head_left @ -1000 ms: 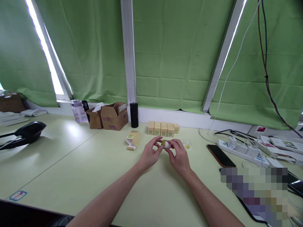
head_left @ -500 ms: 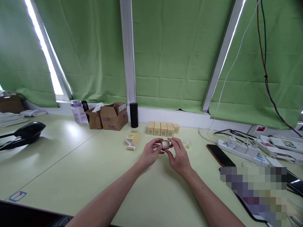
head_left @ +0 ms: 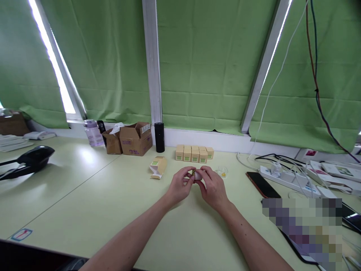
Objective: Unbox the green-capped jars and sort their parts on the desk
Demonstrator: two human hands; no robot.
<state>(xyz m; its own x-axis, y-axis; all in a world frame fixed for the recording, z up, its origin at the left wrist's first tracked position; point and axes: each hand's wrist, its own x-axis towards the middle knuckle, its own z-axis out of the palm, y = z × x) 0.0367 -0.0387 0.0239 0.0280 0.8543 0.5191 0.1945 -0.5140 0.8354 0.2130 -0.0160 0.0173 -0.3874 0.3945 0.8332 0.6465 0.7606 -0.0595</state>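
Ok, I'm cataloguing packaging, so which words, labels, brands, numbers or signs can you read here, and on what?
No text reads clearly.
Cardboard box: purple print and white label, too small and blurred.
Small cartons and opened carton: green labels, too small.
Table sticker: red mark, shape unclear.
White flat box, right: faint markings, unreadable.
Held white object: no lettering discernible.

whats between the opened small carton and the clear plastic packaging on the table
In the head view, left to right: the left hand, the small white item both hands grasp, then the right hand.
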